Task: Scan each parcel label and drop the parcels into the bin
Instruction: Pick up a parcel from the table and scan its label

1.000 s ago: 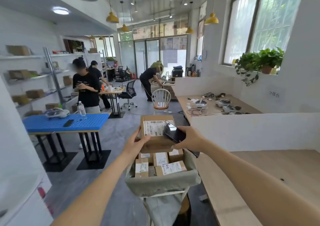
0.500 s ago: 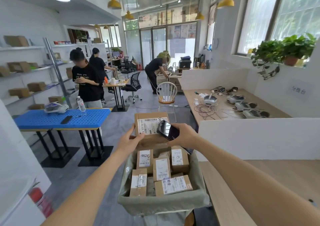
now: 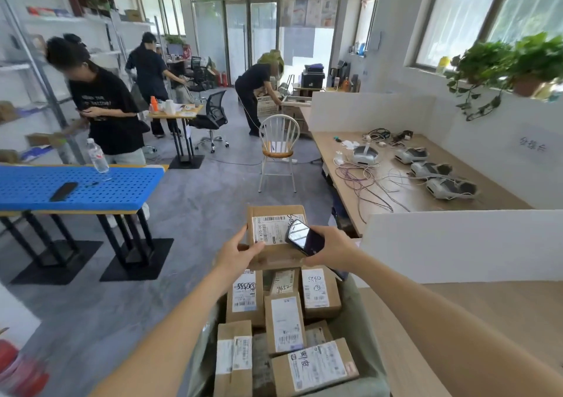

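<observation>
1. You hold the parcel [image 3: 275, 235] in the air over the far end of the bin [image 3: 362, 320], label [image 3: 269, 229] facing up toward you.
2. Your left hand [image 3: 236, 253] pinches the parcel's near left edge, thumb on top beside the label.
3. Your right hand [image 3: 330, 249] is closed around the phone [image 3: 304, 238], which hovers over the label's right part.
4. The parcel looks like a small, stiff cardboard box, probably light; gripping by the edge should do, though one hand alone may let it tip.
5. The bin is already crowded with labelled parcels [image 3: 285, 323], so the drop will likely land on top of them.
6. The wooden desk [image 3: 487, 320] runs along the bin's right side; a white partition [image 3: 457, 244] stands at its far edge.
</observation>
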